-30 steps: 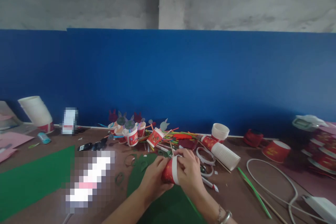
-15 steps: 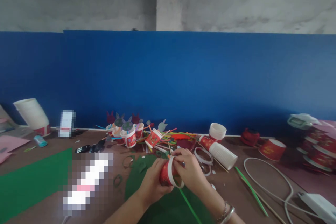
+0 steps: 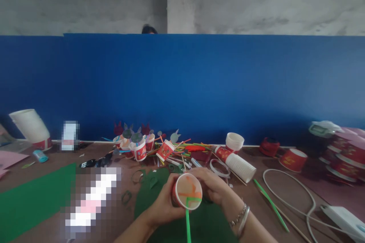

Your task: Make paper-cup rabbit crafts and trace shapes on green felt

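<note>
My left hand (image 3: 164,203) is wrapped around a red paper cup (image 3: 175,193) with a white rim, its mouth tilted toward me. Inside the cup lie orange strips and a green strip (image 3: 188,224), which bends over the rim and hangs down toward me. My right hand (image 3: 212,184) is at the cup's far right side, fingers curled, their tips partly hidden behind the cup. What those fingers pinch does not show. Beneath both hands lies a dark green sheet (image 3: 151,212).
Decorated cups (image 3: 138,151) with animal-shaped cutouts stand at the back beside colourful straws (image 3: 196,147). Right of centre lies a stack of cups (image 3: 241,167). A white cable (image 3: 310,193), another green strip (image 3: 270,205) and a red cup (image 3: 293,160) lie further right. A blue partition (image 3: 182,83) closes the back.
The cup has turned so its opening faces me. My right hand has moved from the cup's mouth to its far right side. A head's top now shows more above the partition.
</note>
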